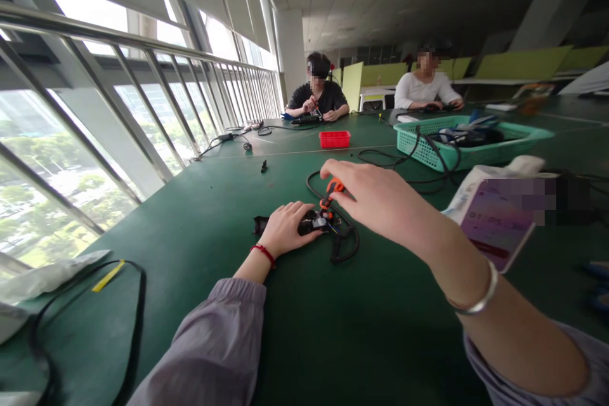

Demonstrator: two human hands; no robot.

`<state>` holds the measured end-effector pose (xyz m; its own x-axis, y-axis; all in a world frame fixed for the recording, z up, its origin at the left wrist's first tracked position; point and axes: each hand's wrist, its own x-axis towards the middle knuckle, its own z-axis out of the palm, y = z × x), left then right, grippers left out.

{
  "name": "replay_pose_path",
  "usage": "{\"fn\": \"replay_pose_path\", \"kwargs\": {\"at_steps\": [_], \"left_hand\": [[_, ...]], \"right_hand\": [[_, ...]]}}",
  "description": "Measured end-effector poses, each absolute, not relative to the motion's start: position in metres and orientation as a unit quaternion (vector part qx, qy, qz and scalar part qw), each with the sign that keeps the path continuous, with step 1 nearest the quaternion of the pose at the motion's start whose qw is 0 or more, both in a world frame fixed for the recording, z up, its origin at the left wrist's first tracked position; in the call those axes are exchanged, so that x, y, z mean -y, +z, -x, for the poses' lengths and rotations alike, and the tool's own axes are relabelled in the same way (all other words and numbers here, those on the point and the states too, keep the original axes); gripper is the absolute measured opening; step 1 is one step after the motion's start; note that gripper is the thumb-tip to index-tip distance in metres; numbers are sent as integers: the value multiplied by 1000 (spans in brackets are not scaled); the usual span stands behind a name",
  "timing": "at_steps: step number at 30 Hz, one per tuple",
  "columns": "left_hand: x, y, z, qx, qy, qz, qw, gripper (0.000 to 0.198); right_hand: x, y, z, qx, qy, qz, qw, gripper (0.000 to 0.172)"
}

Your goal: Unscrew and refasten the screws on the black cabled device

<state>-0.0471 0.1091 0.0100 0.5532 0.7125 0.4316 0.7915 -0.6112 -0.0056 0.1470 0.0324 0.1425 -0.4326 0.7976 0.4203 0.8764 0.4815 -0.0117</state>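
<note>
1. Black device [309,223] lies on the green table [228,203] under your left hand [285,228] — small, light, rigid, likely to skid unless held down.
2. Left fingers are pressed together over its casing; grip it by the sides.
3. Your right hand [375,200] pinches an orange-handled screwdriver [333,190] — tip at the exposed wiring, which looks fragile.
4. Its black cable [345,244] loops limply just beside it.

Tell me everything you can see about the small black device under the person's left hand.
The small black device lies flat on the green table, a dark, plastic-looking body with its inside partly exposed. The left hand rests on it and hides its middle. The right hand holds an orange-handled tool with the tip down at its right end. A black cable loops from that end. Finer details are too small to tell.
</note>
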Motion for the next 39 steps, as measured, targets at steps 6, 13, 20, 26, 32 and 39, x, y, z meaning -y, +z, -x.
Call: {"fn": "replay_pose_path", "kwargs": {"at_steps": [6,13,20,26,32,39], "left_hand": [[-111,8,46,431,-194,878,78,49],[-112,4,47,431,-203,876,76,50],[-111,5,47,443,-205,870,71,50],[-110,6,46,443,-209,869,71,48],[-109,6,46,446,-214,867,64,47],[-110,4,46,442,-214,868,69,47]], "right_hand": [[-45,137,-147,756,-116,619,179,29],[-37,141,-156,827,-49,527,187,26],[-30,141,-150,829,-66,535,148,22],[-30,142,-153,838,-61,516,164,23],[-32,138,-152,814,-95,550,163,21],[-34,137,-150,817,-61,556,139,25]]}}
